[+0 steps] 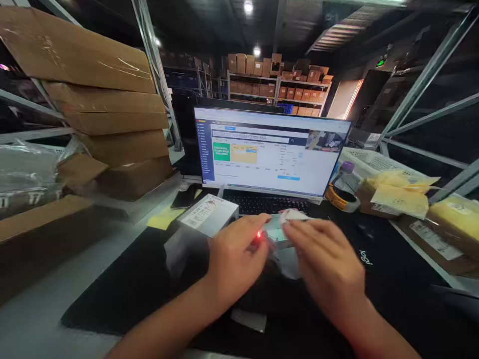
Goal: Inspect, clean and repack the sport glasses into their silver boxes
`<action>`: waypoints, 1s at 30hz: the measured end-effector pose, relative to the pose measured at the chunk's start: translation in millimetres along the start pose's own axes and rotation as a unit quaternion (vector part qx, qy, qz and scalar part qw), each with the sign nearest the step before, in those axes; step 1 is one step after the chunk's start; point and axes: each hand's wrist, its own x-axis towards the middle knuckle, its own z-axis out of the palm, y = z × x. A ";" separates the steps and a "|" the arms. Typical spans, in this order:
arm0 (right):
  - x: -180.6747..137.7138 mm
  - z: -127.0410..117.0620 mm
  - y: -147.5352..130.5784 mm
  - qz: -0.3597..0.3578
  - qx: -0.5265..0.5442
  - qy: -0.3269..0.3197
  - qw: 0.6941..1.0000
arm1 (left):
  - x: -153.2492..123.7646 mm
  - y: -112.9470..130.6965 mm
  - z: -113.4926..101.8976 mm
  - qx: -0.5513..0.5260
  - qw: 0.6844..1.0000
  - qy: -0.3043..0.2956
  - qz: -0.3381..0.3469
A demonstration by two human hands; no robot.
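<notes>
My left hand (236,255) is closed, thumb and fingers curled at the left side of a small pale box (276,233). A bright red light (259,234) glows between its thumb and forefinger; what they grip is hidden. With fingers together, my right hand (331,257) presses on a crumpled white wrapping (292,216) at the box's right edge. Below the small box hangs a pale, blurred flap (289,263). A larger white carton (210,214) with a printed label stands just left, its flap raised.
A monitor (262,172) and keyboard (258,203) stand behind my hands on a black mat (123,284). Brown cartons (119,114) are stacked at left. At right are a tape roll (339,199), a bottle (345,174) and yellow envelopes (402,197). A small clear packet (249,319) lies in front.
</notes>
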 end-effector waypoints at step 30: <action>-117.8 -53.2 65.1 0.563 0.128 0.033 0.816 | -2.5 16.2 0.6 -0.088 0.995 -0.046 -0.023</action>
